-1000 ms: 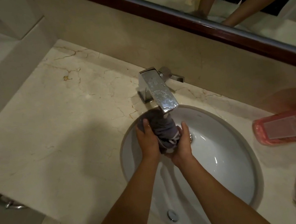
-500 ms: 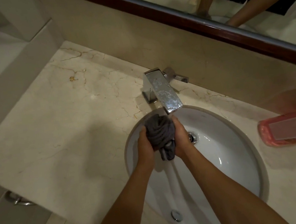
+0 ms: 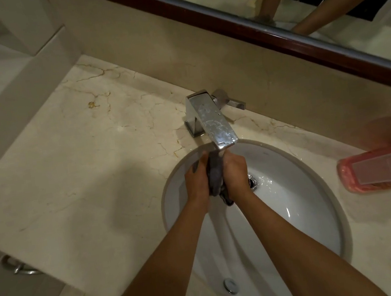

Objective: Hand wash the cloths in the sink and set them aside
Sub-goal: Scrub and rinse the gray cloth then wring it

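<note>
Squeezing grey cloth [image 3: 215, 177] between left hand [image 3: 198, 184] and right hand [image 3: 237, 179], both gripping; long axis running faucet [image 3: 213, 123] to wrists, over sink [image 3: 298, 221].

A cream, veined marble counter [image 3: 72, 164] fills the frame's left and centre. A beige wall strip [image 3: 177, 58] is topped by a dark wood-framed mirror [image 3: 319, 2] across the upper right. Dim, warm light is cast throughout.

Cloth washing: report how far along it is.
Done: none that shows; no washed cloth lies set aside on the counter. In hand: the left hand and right hand squeeze a grey cloth between them, just under the tap, over the sink. Whether water runs is unclear. Left: finishing this cloth and setting it aside. No other cloths show in the sink.
</note>
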`<state>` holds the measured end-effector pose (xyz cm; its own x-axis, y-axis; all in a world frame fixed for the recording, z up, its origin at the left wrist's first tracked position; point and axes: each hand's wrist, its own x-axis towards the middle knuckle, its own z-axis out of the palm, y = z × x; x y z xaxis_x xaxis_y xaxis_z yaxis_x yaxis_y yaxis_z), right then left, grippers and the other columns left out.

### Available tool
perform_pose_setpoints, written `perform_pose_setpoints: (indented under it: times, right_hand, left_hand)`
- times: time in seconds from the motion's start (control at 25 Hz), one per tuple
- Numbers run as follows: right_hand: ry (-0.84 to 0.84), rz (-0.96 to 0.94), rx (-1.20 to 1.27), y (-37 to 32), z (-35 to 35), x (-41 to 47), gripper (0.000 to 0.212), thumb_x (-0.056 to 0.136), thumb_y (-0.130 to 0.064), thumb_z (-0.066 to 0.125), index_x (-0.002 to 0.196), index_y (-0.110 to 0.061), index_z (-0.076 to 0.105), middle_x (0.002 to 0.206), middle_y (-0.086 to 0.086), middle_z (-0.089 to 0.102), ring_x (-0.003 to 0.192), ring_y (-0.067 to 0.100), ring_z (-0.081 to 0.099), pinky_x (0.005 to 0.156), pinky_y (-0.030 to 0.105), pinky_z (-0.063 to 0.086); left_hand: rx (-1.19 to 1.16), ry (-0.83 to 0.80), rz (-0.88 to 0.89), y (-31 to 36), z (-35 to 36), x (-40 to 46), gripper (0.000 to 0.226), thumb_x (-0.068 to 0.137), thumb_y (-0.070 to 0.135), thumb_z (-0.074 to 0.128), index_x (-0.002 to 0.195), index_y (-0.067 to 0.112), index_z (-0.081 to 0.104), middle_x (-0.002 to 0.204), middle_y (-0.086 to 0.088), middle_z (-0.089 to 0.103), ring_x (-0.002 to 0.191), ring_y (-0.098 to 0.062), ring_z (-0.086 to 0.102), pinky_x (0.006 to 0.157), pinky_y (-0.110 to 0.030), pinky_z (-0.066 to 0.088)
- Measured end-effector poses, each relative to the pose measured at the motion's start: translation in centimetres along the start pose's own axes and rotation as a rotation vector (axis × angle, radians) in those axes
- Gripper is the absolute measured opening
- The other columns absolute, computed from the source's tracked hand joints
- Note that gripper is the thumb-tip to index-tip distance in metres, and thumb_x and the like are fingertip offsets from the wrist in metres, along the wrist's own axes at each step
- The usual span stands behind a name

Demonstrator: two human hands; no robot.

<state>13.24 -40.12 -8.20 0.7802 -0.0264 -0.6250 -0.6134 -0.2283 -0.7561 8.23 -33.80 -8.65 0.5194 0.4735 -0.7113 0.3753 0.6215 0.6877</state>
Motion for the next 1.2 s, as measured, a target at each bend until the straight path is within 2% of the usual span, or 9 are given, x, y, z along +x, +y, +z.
perform_pose_setpoints:
  times: [0.08,0.24,0.4,0.52,0.64,0.76,0.84,1.04,1.2]
  right_hand:
    - [-0.012,0.028,0.039,0.2,-0.3,0.0,0.036,0.096,-0.039,0.054,0.070,-0.018,0.069,0.062,0.000,0.070,0.068,0.022,0.068,0.053,0.026,0.052]
    - [-0.121,0.187,0.425,1.0,-1.4,-1.0,0.053,0.100,-0.055,0.040,0.118,-0.015,0.070,0.106,0.021,0.071,0.106,0.034,0.067,0.105,0.047,0.048]
    - [-0.174,0.304,0.523,1.8,-1.8,-1.4,0.061,0.094,-0.066,0.040,0.112,-0.018,0.072,0.111,0.014,0.073,0.106,0.029,0.066,0.086,0.038,0.052]
    - [-0.260,0.421,0.525,1.2,-1.5,-1.9,0.064,0.089,-0.071,0.045,0.120,-0.021,0.073,0.120,0.011,0.072,0.116,0.030,0.064,0.097,0.045,0.051]
    - [-0.243,0.291,0.463,-0.2,-1.2,-2.1,0.055,0.095,-0.054,0.054,0.127,-0.013,0.069,0.124,0.014,0.070,0.118,0.032,0.065,0.105,0.047,0.049]
    - [-0.174,0.127,0.291,-0.3,-1.2,-1.2,0.024,0.097,-0.032,0.060,0.090,-0.019,0.078,0.087,0.007,0.076,0.083,0.024,0.070,0.074,0.028,0.059]
    - [-0.099,0.005,0.129,0.1,-1.2,-0.7,0.047,0.097,-0.019,0.056,0.050,-0.026,0.062,0.054,-0.006,0.059,0.057,0.016,0.055,0.051,0.018,0.045]
    - [0.059,-0.101,0.054,0.1,0.5,-1.7,0.039,0.098,-0.029,0.054,0.064,-0.017,0.069,0.060,0.001,0.066,0.059,0.017,0.062,0.060,0.030,0.048]
    - [0.165,-0.042,0.083,-0.4,0.8,-0.8,0.052,0.096,-0.032,0.051,0.046,-0.020,0.057,0.051,-0.002,0.057,0.054,0.021,0.055,0.060,0.038,0.045]
  left_hand:
    - [-0.044,0.008,-0.017,-0.4,0.2,0.4,0.023,0.092,0.035,0.070,0.089,0.013,0.074,0.096,-0.016,0.076,0.097,-0.035,0.072,0.092,-0.050,0.057]
    - [-0.137,0.137,0.095,-1.1,0.0,0.6,0.010,0.089,0.025,0.076,0.081,0.020,0.074,0.086,-0.007,0.077,0.093,-0.030,0.073,0.085,-0.042,0.059]
    - [-0.142,0.164,0.177,-1.9,-0.2,-0.1,0.012,0.094,0.026,0.070,0.097,0.015,0.073,0.093,-0.004,0.077,0.094,-0.024,0.073,0.080,-0.033,0.059]
    - [-0.075,0.086,0.259,-2.3,-0.8,-0.4,0.020,0.100,0.025,0.060,0.118,0.019,0.067,0.114,-0.003,0.072,0.106,-0.018,0.069,0.092,-0.035,0.057]
    - [-0.029,-0.027,0.238,-2.1,-1.9,-0.6,0.024,0.104,0.023,0.053,0.123,0.021,0.068,0.116,0.000,0.072,0.107,-0.015,0.068,0.085,-0.027,0.056]
    - [-0.083,0.001,0.049,-1.3,-3.1,-0.9,0.036,0.101,0.039,0.051,0.083,0.031,0.081,0.083,0.010,0.077,0.083,-0.011,0.073,0.068,-0.029,0.055]
    - [0.004,-0.020,-0.005,-0.6,-3.4,-1.0,0.039,0.098,0.053,0.051,0.090,0.028,0.080,0.084,0.008,0.077,0.080,-0.011,0.074,0.072,-0.033,0.057]
    - [0.135,0.018,0.154,-0.6,-1.2,-1.2,0.041,0.101,0.050,0.050,0.121,0.019,0.068,0.109,-0.005,0.073,0.100,-0.020,0.070,0.090,-0.038,0.055]
    - [0.125,0.036,0.109,-0.6,-0.7,-0.8,0.033,0.097,0.048,0.059,0.093,0.018,0.074,0.089,-0.004,0.077,0.085,-0.021,0.074,0.082,-0.033,0.057]
